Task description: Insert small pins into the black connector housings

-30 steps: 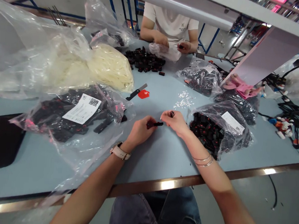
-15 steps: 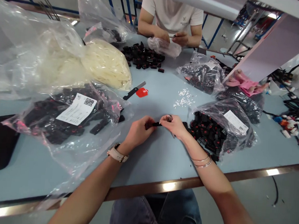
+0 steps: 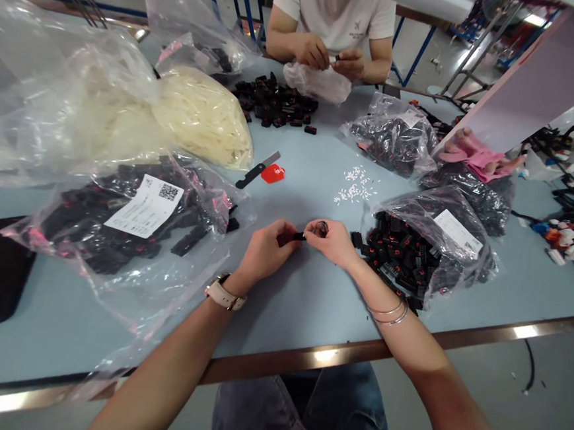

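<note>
Between my hands is a small black plastic connector, partly covered by fingers. My left hand is closed around its left end. The fingertips of my right hand are pinched at its right end, and whatever tiny piece they hold there is too small to make out. Just right of my right hand, black connectors with red parts spill from a clear bag. Beyond my hands lies a scatter of tiny white pieces on the blue-grey table.
A box-cutter knife lies by a red piece. Bags of black connectors and cream-coloured strips fill the left. Across the table, a co-worker handles small parts behind a connector pile. Pink gloves lie at right.
My hands stay together at the connector, with my right fingertips slightly further left over it. The co-worker's hands have shifted a little. The view has tilted slightly.
</note>
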Demonstrator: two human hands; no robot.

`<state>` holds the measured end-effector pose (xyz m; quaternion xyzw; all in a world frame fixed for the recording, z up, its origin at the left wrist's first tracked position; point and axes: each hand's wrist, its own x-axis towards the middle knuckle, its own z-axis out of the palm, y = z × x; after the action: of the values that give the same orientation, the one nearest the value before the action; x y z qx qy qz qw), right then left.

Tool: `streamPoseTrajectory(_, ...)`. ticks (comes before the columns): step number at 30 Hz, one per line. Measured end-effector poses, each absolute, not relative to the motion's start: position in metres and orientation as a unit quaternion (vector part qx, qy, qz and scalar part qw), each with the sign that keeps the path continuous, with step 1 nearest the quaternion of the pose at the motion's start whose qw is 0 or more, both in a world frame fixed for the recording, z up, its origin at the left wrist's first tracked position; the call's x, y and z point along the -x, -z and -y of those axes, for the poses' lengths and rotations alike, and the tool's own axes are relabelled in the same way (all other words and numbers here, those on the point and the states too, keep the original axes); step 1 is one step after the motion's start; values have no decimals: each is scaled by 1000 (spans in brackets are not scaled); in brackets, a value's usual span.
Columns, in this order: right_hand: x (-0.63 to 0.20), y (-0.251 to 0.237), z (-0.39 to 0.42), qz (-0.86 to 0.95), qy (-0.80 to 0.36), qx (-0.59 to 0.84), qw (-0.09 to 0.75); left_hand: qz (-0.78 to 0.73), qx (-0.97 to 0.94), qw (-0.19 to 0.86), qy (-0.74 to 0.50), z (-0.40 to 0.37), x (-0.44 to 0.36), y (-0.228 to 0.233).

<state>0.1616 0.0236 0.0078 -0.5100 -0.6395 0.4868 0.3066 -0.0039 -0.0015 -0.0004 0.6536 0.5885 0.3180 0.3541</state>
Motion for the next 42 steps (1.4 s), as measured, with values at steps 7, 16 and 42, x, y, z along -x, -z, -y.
streamPoseTrajectory(7,-157,-19,-17,692,-393,544,266,-600,-649,348,-312,1,3,-2)
streamPoseTrajectory(16,-154,-17,-13,791,-252,525,187,-614,-664,311,-293,3,1,-3)
streamPoseTrajectory(42,-165,-5,-24,653,-456,522,304,-612,-670,318,-274,3,2,-6)
